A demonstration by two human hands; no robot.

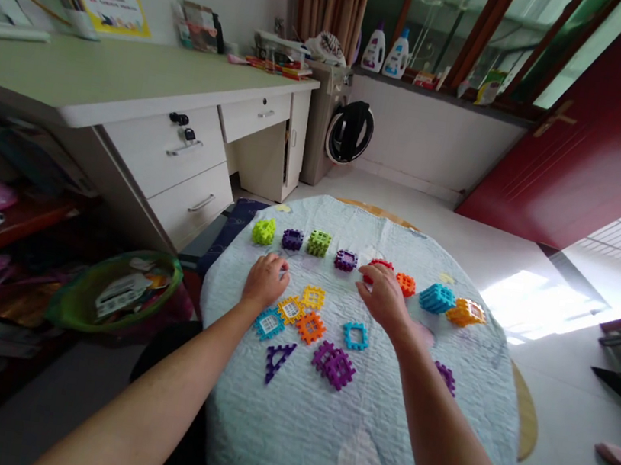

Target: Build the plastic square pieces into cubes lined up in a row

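My left hand (pixel 267 280) rests on the cloth with loosely curled fingers, its thumb apart; nothing shows in it. Close by, yellow (pixel 291 310), blue (pixel 269 324) and orange (pixel 311 327) square building pieces lie together. My right hand (pixel 385 298) reaches over a stack of red building pieces (pixel 381 263), partly covering it, thumb spread away from the fingers. Whether the fingertips touch the stack is unclear. An orange stack (pixel 405 284) sits just right of it. Between my forearms are a blue square frame (pixel 356 336), overlapping purple squares (pixel 338 367) and a dark purple triangle (pixel 278 359).
Along the far side of the round table (pixel 303 447) stand lime (pixel 263 231), green (pixel 319 243) and dark purple (pixel 346 260) stacks. Blue (pixel 437 298) and yellow-orange (pixel 466 312) stacks are at right. A desk (pixel 192 85) and a green basket (pixel 69 306) stand left.
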